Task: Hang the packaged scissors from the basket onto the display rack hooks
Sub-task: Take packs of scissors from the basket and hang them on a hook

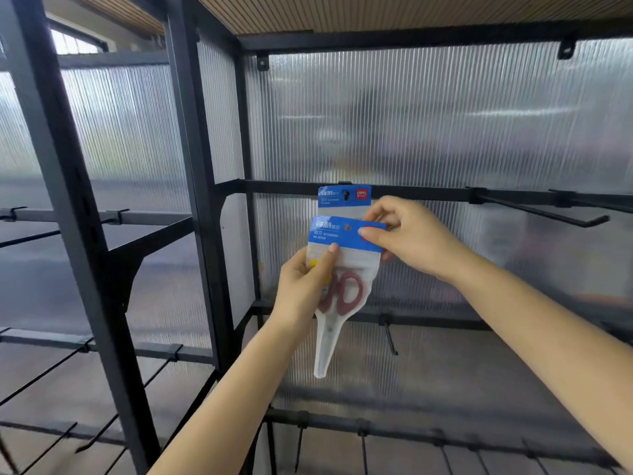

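Head view shows both hands holding one pack of scissors point(337, 269) in front of the black display rack point(411, 193). The left hand point(305, 286) grips the pack at its left edge, thumb pressed on the front just under the blue card, the other fingers hidden behind. The right hand point(407, 234) pinches the top right corner of the blue card between thumb and curled fingers. The small hanging hole in the card sits between the two thumbs, a little above the left one. Just above the right fingers, another pack point(344, 197) already hangs on a hook from the crossbar, and the held pack overlaps its lower part. An empty hook point(548, 214) sticks out to the right, beyond the right hand. The basket is not in view.

To do this step well, I think the person should keep the card flat and upright, bring the hole level with the hook tip, and then slide the pack straight back along the hook. The right fingers should stay beside the hole, not over it. Whether the hook tip is already in the hole, I cannot tell.
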`<state>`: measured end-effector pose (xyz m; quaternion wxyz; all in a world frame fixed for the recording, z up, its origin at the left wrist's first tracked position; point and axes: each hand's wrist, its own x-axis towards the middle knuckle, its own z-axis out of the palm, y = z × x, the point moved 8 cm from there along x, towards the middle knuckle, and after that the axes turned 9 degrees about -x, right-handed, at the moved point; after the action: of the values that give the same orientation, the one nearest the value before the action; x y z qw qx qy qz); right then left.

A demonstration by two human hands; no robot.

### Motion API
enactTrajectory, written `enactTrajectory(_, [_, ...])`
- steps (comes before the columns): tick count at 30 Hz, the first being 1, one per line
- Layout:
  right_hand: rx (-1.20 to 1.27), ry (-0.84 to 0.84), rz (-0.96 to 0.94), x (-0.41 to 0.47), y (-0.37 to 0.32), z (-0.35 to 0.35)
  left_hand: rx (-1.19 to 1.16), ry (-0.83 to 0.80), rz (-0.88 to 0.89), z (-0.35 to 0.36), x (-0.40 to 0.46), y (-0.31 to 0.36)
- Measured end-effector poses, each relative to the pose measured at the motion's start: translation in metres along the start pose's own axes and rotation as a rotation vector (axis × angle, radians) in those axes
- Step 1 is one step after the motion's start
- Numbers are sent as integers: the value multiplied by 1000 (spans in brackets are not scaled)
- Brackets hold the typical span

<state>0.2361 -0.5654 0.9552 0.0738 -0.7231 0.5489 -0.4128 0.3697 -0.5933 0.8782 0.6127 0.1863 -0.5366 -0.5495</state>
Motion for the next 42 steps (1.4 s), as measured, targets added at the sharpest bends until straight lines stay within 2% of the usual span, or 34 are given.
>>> enactTrajectory(5, [-55, 65, -89, 2, -11, -9, 21, -74, -79, -1, -7, -15])
enactTrajectory(8, [-53, 141, -89, 8, -14, -19, 36, -57, -121, -8, -12, -28])
enactTrajectory(11, [32, 146, -50, 15, -12, -23, -9, -24, -153, -14, -14, -35])
enactTrajectory(19, [69, 209, 3, 32, -6, -29, -28, -22, -104, -14, -5, -24])
enactTrajectory(25, [47, 197, 42, 39, 3, -19, -17, -6, -106, -19, -4, -28])
enactTrajectory(31, [-25, 225, 54, 46, 15, -13, 3, 29, -160, -25, 3, -44])
enactTrajectory(34, [-150, 280, 0, 49, 14, -14, 17, 55, -186, -24, 13, -53])
enactTrajectory(38, [-240, 319, -79, 55, 15, -12, 24, 119, -191, -24, 31, -62])
enactTrajectory(42, [-360, 344, -111, 63, 21, -9, 131, 217, -173, -31, 50, -65])
